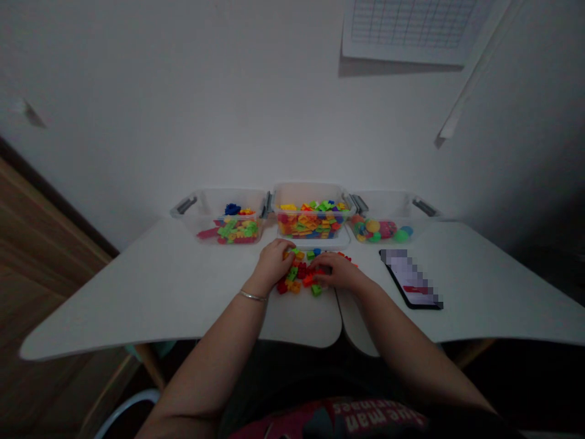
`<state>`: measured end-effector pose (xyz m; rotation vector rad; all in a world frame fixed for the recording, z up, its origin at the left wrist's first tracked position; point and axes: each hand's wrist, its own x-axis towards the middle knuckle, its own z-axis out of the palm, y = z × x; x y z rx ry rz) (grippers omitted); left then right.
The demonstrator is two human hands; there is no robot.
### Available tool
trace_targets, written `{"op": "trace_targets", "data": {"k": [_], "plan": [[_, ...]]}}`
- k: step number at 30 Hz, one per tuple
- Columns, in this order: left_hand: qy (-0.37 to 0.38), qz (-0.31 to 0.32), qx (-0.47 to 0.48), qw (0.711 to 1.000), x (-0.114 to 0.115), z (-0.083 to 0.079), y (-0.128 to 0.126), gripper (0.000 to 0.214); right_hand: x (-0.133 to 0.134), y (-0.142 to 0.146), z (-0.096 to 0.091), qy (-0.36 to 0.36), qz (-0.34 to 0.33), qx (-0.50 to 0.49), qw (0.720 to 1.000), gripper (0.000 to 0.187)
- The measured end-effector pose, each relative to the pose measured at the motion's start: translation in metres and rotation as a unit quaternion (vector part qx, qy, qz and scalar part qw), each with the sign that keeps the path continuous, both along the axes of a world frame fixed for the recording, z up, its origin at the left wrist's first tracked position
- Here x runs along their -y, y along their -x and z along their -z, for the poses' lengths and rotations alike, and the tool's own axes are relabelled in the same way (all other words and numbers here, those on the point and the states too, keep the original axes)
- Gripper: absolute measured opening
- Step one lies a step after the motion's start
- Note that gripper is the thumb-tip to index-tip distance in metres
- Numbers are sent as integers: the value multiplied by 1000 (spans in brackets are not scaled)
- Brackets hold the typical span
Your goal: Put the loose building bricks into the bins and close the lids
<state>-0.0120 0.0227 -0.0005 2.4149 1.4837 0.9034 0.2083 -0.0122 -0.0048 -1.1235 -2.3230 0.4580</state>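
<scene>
A pile of small plastic bricks (pixel 299 277) in red, orange, green and blue lies on the white table (pixel 159 292) in front of me. My left hand (pixel 273 263) rests on the pile's left side with its fingers curled over some bricks; what they hold is hidden. My right hand (pixel 337 271) lies on the pile's right side, fingers pressed down on red and orange bricks. A thin bracelet circles my left wrist.
Three clear bins stand along the wall: the left bin (pixel 214 210) with green and red pieces, the middle bin (pixel 313 195) full of mixed bricks, the right bin (pixel 388 207) with coloured balls. A phone (pixel 411 280) lies right of my hands.
</scene>
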Motion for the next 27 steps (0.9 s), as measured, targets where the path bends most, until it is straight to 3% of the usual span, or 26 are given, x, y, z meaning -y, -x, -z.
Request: {"op": "trace_targets", "data": {"k": [7, 11, 27], "plan": [[-13, 20, 2, 1000, -2, 2, 0, 22, -2, 0, 2, -68, 104, 43, 991, 16], [-15, 20, -5, 1000, -3, 2, 0, 21, -3, -4, 4, -98, 125, 59, 985, 20], [-36, 20, -23, 999, 3, -3, -1, 21, -6, -10, 7, -83, 103, 58, 990, 14]]}}
